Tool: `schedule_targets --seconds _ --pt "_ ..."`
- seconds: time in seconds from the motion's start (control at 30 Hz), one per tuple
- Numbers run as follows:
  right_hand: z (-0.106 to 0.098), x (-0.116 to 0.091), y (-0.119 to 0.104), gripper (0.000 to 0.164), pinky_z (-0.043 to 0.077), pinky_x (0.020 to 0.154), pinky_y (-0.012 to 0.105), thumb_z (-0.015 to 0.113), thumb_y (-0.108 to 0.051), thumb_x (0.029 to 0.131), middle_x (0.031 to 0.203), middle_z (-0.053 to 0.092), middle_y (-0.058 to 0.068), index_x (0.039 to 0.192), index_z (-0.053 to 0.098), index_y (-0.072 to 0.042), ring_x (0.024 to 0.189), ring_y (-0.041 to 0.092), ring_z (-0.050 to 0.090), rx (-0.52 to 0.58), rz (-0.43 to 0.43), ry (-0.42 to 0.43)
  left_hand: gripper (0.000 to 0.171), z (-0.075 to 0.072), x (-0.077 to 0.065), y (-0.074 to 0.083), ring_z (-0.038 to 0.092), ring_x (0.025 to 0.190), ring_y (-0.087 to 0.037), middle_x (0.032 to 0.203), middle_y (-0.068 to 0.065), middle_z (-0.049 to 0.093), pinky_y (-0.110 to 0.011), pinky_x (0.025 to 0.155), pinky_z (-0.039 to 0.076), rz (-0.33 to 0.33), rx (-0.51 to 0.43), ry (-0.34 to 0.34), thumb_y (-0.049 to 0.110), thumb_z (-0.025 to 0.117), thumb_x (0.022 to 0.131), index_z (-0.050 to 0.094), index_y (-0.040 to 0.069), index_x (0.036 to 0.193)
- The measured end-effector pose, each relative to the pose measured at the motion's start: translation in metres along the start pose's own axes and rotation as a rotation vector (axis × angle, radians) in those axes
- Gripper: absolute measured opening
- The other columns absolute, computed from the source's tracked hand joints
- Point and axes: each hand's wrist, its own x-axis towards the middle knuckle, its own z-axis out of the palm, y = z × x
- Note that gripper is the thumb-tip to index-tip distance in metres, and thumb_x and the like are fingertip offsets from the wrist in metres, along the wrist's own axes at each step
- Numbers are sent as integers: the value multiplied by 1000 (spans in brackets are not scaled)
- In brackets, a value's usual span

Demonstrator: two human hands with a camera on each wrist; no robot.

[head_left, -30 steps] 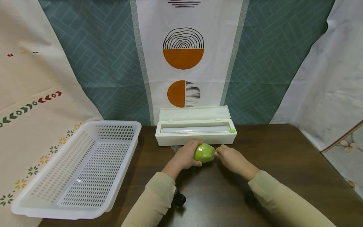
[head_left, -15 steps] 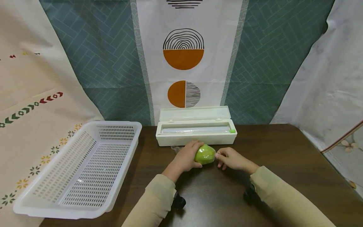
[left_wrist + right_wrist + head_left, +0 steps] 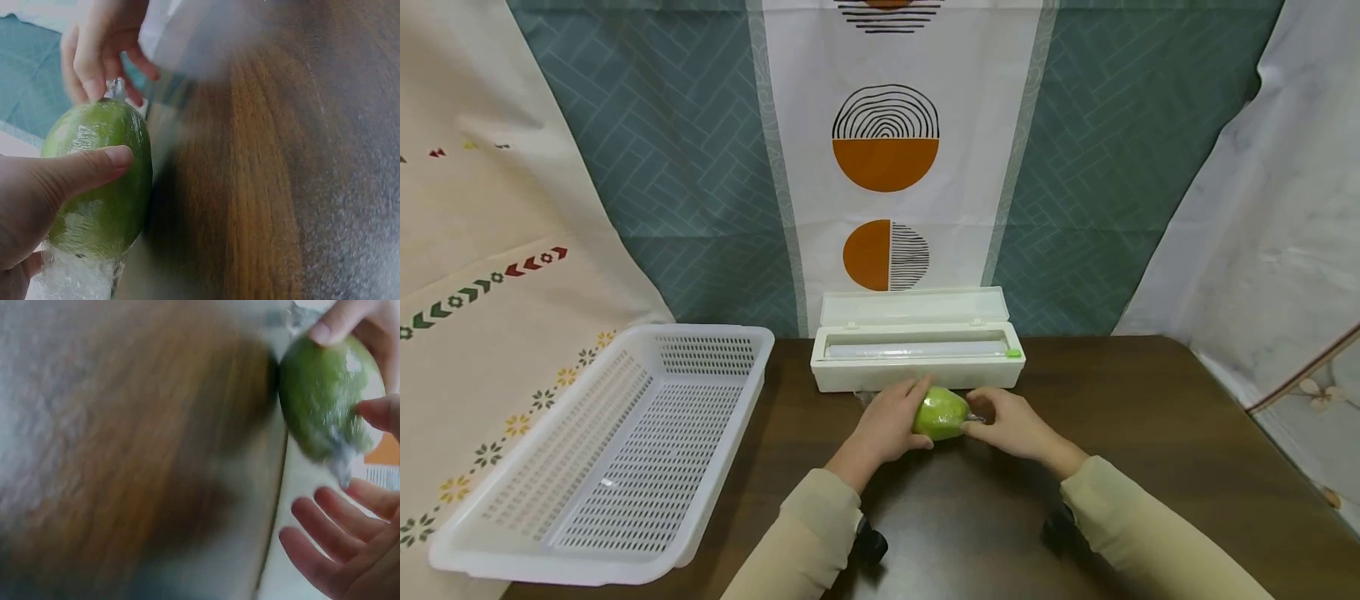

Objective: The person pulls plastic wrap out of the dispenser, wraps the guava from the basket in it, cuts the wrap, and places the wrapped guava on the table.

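A smooth green mango (image 3: 942, 414) lies wrapped in clear cling film. My left hand (image 3: 889, 421) grips it from the left, with its thumb (image 3: 115, 157) across the film-covered skin. Loose crinkled film (image 3: 78, 275) gathers at the end under that hand. On the right, my right hand (image 3: 1011, 425) is at the other end, where the film narrows into a twisted tail (image 3: 342, 465). The right thumb (image 3: 375, 412) touches the mango, while the fingers (image 3: 328, 519) are spread around and below the tail.
A white cling film dispenser (image 3: 917, 377) stands just behind the hands, lid raised and film roll (image 3: 917, 350) inside. To the left sits a large white perforated basket (image 3: 662, 467). Brown table (image 3: 962, 517) extends in front and to the right; patterned cloths hang behind.
My right hand has gone from pinching the film tail to spreading its fingers, and now has its thumb at the mango's end. The left hand keeps its grip. The head view has shifted slightly.
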Motion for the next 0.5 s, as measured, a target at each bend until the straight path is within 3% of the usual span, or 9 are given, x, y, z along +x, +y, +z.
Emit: schedule_targets --seconds 0.1,0.17,0.3,0.5 --pt "7 0 -11 71 50 89 42 75 -37 80 129 56 14 135 46 -2 111 26 59 -36 -92 16 100 3 -2 -1 48 126 -28 140 -12 47 -42 104 40 -7 -14 14 42 79 72 25 7 149" --pt "11 3 -17 77 47 94 43 76 -38 79 135 51 11 141 42 -7 117 25 54 -89 -157 6 100 3 -2 -1 47 128 -28 143 -12 45 -42 105 39 -11 -24 14 43 79 72 26 6 148" --pt "14 9 -26 76 43 99 45 75 -37 78 138 50 9 142 42 -12 124 26 49 -199 -221 3 101 1 -2 -5 46 129 -29 144 -13 44 -43 106 38 6 -46 18 44 79 70 28 4 147" --pt "12 14 -28 72 45 95 43 78 -33 77 131 54 9 137 47 -8 117 24 53 -236 -186 1 91 -4 -6 -19 49 126 -26 138 -8 52 -48 107 35 -21 -10 21 40 80 70 36 8 144"
